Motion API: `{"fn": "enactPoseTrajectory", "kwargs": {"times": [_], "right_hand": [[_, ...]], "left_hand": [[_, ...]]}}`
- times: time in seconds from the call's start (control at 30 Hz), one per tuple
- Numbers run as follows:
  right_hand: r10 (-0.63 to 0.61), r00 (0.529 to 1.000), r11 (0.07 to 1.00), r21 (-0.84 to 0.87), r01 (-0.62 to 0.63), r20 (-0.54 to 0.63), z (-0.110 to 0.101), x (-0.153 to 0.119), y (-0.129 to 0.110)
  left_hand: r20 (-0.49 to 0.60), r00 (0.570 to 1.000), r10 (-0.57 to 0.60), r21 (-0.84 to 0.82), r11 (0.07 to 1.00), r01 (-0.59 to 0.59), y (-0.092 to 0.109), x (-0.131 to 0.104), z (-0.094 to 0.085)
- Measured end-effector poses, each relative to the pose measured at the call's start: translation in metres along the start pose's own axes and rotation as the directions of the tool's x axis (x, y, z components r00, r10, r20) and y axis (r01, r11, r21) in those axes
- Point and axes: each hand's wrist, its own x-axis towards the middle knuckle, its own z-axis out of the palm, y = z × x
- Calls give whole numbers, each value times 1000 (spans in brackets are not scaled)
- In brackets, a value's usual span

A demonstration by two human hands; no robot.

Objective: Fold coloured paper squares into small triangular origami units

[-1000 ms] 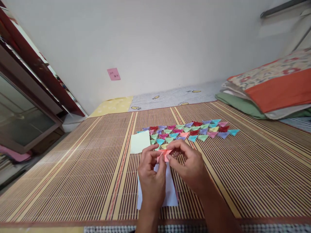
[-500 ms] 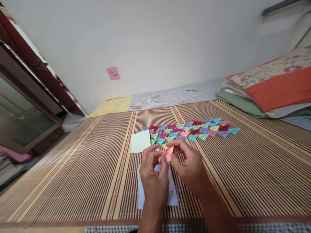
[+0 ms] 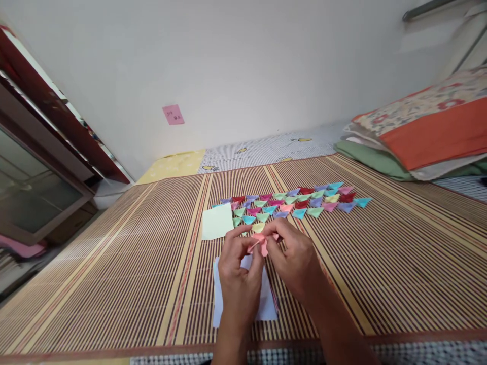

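A small folded piece of pink paper (image 3: 260, 244) is pinched between both hands above the striped mat. My left hand (image 3: 242, 268) grips its left side between thumb and fingers. On its right side, the thumb and fingertips of my right hand (image 3: 292, 253) are closed on it. Beneath my left hand lies a stack of pale bluish paper sheets (image 3: 268, 301), partly covered. Just beyond the hands, several small folded paper triangles (image 3: 300, 213) in many colours lie in rows. A pale green square sheet (image 3: 216, 222) rests left of these rows.
The striped mat (image 3: 133, 263) spreads over a bed against a white wall. Folded bedding (image 3: 429, 132) in orange, floral and green is piled at the right. A pink note (image 3: 173, 114) is on the wall. A glass-fronted cabinet (image 3: 34, 187) stands at the far left.
My right fingers have closed more tightly on the pink paper, and its right part now looks narrower and more folded. The view has shifted slightly.
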Motion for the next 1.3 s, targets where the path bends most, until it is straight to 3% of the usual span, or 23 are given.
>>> {"fn": "enactPoseTrajectory", "kwargs": {"times": [0.27,0.37,0.5,0.57,0.73,0.83,0.93,1.0,1.13,1.3], "right_hand": [[-33,995,997,-73,40,93,5,-4,1],[-54,992,997,-49,60,117,5,-4,1],[-125,992,991,-56,125,9,7,-1,1],[-159,986,984,-85,155,-47,9,-1,-3],[-90,995,994,-64,87,-44,15,-2,-17],[-30,996,998,-60,25,-86,16,-3,-17],[-69,992,988,-145,53,-110,10,-1,-7],[-120,992,965,-239,108,-34,4,1,0],[-145,956,932,-288,219,257,-4,2,7],[-125,936,966,-174,190,329,-8,1,6]], "left_hand": [[-1,997,73,61,995,-73,-2,1,0],[13,1000,26,22,999,-26,-5,-1,2],[-94,979,-178,-126,978,166,-8,-4,5],[-162,960,-229,-165,965,202,-8,-6,7],[-223,963,-150,-36,989,146,-6,-8,10],[-174,983,-55,17,998,59,-3,-8,13],[-79,997,0,26,1000,2,1,-6,12],[-14,999,43,73,996,-42,3,-3,9],[123,990,73,170,981,-94,3,3,-2],[262,965,-22,120,993,-10,1,8,-15]]}}
